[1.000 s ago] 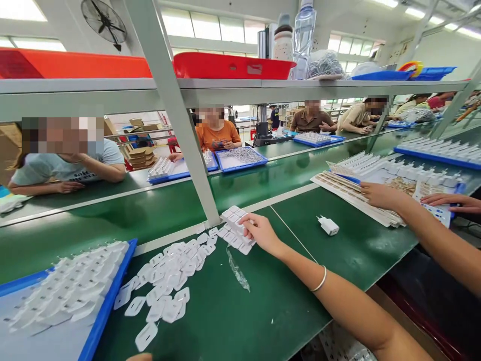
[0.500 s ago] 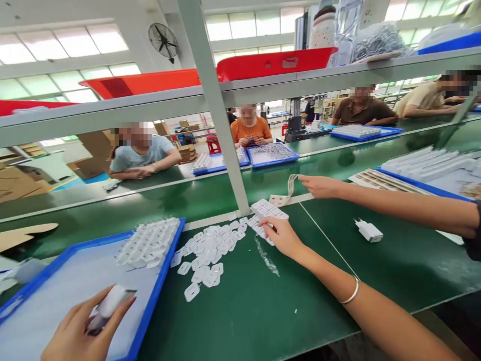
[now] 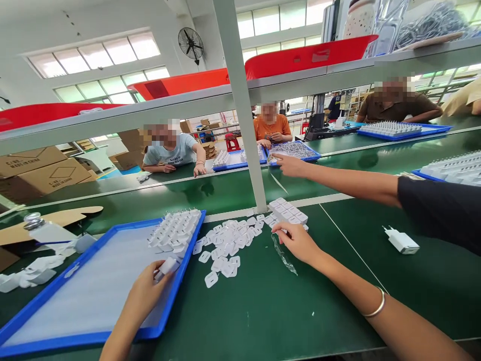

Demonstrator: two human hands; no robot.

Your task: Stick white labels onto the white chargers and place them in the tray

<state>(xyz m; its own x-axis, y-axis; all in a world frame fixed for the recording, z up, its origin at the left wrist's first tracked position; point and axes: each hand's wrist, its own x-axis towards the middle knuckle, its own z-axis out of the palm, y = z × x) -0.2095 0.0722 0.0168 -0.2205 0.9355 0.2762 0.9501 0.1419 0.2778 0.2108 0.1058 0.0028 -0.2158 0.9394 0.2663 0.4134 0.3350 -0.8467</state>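
My left hand (image 3: pixel 145 291) is closed around a white charger (image 3: pixel 168 268), holding it low over the right side of a blue-rimmed tray (image 3: pixel 93 286). Rows of white chargers (image 3: pixel 176 230) with pins up stand in that tray's far right corner. My right hand (image 3: pixel 298 243), below a bracelet, has its fingers pinched together at the front of a block of white chargers (image 3: pixel 288 211); what is between them is hidden. Beside it spread many loose white square plates (image 3: pixel 229 240). A clear plastic strip (image 3: pixel 283 255) lies just under the right hand.
A co-worker's hand (image 3: pixel 287 164) reaches in from the right with a thin strip (image 3: pixel 278 181) hanging from it. One white charger (image 3: pixel 401 240) lies on the green table at right. A metal post (image 3: pixel 244 125) rises behind the plates. Several people sit opposite.
My left hand has carried the charger forward and right, toward the rows in the tray. The co-worker's hand has lifted the strip away from the charger block. The view has shifted left.
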